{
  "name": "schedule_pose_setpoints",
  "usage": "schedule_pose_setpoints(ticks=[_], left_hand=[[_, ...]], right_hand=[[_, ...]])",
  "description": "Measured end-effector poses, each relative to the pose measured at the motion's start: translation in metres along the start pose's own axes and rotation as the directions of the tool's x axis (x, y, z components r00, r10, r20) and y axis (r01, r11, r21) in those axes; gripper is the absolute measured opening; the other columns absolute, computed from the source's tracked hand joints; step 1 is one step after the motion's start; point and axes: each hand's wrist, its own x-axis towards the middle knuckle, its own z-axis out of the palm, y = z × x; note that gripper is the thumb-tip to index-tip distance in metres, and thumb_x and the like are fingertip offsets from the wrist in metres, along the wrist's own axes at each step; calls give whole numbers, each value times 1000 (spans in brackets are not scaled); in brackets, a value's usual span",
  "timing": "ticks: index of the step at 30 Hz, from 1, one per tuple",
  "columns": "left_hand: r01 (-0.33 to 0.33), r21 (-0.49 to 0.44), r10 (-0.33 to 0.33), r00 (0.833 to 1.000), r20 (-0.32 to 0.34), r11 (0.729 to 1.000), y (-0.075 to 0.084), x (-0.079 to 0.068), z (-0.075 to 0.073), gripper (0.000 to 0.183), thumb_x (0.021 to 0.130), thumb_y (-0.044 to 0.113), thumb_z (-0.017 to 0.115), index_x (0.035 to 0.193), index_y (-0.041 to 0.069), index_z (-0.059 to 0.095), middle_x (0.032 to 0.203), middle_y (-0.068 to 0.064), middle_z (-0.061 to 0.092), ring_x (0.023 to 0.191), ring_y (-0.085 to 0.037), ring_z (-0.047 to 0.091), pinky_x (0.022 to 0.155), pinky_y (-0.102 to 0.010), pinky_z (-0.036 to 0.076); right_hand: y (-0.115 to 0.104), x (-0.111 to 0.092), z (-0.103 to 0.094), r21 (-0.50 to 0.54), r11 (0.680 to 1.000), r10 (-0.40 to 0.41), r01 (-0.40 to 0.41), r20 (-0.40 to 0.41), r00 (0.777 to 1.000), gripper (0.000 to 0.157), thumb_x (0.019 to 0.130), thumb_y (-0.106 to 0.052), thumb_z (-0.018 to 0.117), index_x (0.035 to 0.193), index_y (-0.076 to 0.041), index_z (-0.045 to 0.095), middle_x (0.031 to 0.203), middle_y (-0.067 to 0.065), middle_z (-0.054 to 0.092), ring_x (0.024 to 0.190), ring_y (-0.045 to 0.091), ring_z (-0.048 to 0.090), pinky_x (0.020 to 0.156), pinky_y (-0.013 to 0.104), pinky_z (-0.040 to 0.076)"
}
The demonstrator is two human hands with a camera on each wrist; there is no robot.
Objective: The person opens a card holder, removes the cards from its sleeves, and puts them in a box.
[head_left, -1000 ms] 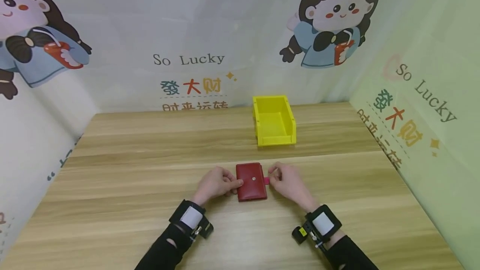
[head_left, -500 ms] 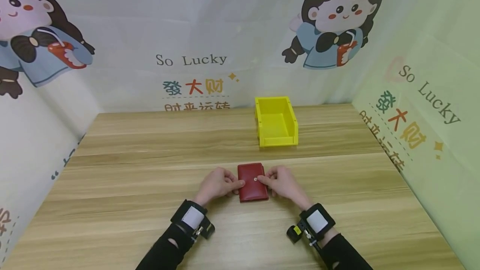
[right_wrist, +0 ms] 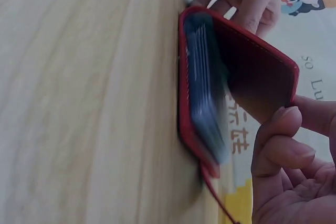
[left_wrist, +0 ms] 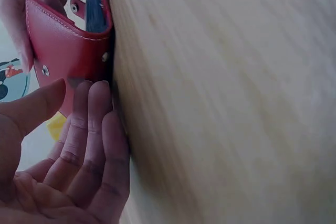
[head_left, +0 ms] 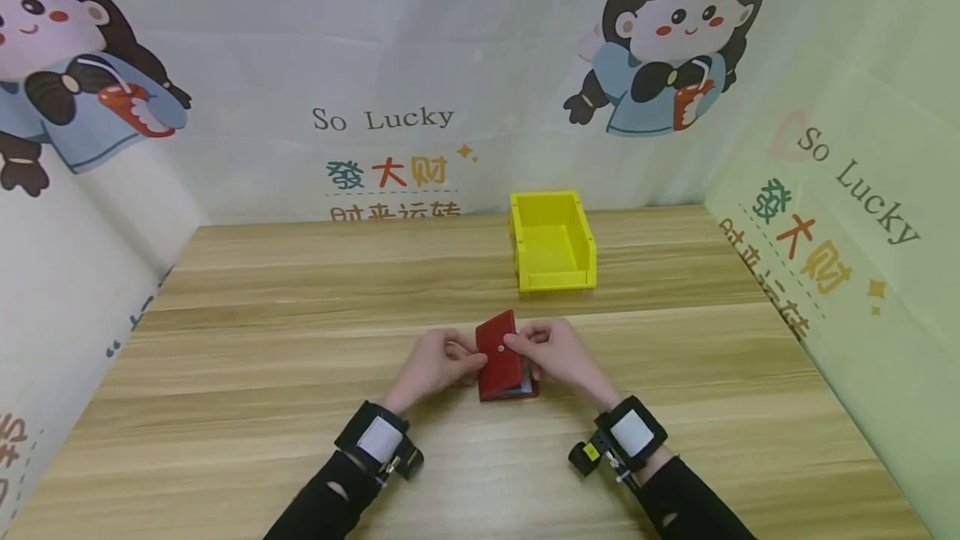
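Note:
A red card holder [head_left: 497,365] with a snap stud on its front stands partly opened on the wooden table. My left hand [head_left: 435,363] holds it at the spine, thumb on the front cover and fingertips against the folded edge [left_wrist: 97,59]. With thumb and forefinger, my right hand [head_left: 561,358] pinches the free edge of the front cover [right_wrist: 262,72] and holds it raised. Between the covers, the right wrist view shows a stack of clear plastic sleeves [right_wrist: 202,72]. A thin red strap [left_wrist: 77,9] with a snap sticks out from the back cover.
Behind the hands stands a yellow open-front bin [head_left: 555,248], close to the back wall. Printed cloth [head_left: 262,65] covers the walls around the wooden table [head_left: 300,290]. A strapped camera sits on each wrist.
My right hand has moved from the strap to the front cover and lifted it leftward, so the card holder has come open. My left hand has stayed at the spine.

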Motion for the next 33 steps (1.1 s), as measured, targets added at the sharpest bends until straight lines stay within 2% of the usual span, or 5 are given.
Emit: schedule_pose_setpoints(ticks=[8,16,22,27,33], left_hand=[[-1,-133,11,997,77,991,-2,-1,-9,27,99,20,64,102,-6,70,86,-18,75,75,-14,72,67,-31,60],[54,-188,-34,994,107,981,-1,-6,-20,44,101,37,60,113,-4,72,101,-19,76,90,-19,73,79,-35,61],[69,-183,-49,993,111,981,-1,-9,-27,44,102,36,57,115,-4,72,106,-20,76,92,-15,72,82,-34,60],[12,-112,-3,997,75,994,-7,-11,-37,34,102,22,56,106,-7,74,98,-15,77,84,-9,67,77,-25,54],[31,-82,-20,991,132,996,-19,-13,-48,28,101,13,56,99,-9,73,92,-14,76,75,-8,68,71,-26,58]], right_hand=[[-16,6,13,66,996,-63,58,71,996,30,105,-24,53,102,3,65,64,-1,52,51,11,49,45,22,38],[-16,11,23,-32,988,-146,149,83,986,25,102,-23,59,114,-5,69,94,10,64,74,12,50,59,22,40],[-8,12,31,-143,947,-277,287,88,957,20,92,-19,73,108,-7,72,84,6,64,73,9,51,65,19,40],[-6,10,33,-143,953,-261,266,57,964,24,86,-18,80,102,-3,71,74,1,56,66,7,48,60,18,38],[-1,7,26,-121,958,-253,259,61,965,23,86,-14,79,102,0,71,74,3,59,61,6,49,57,18,40]])
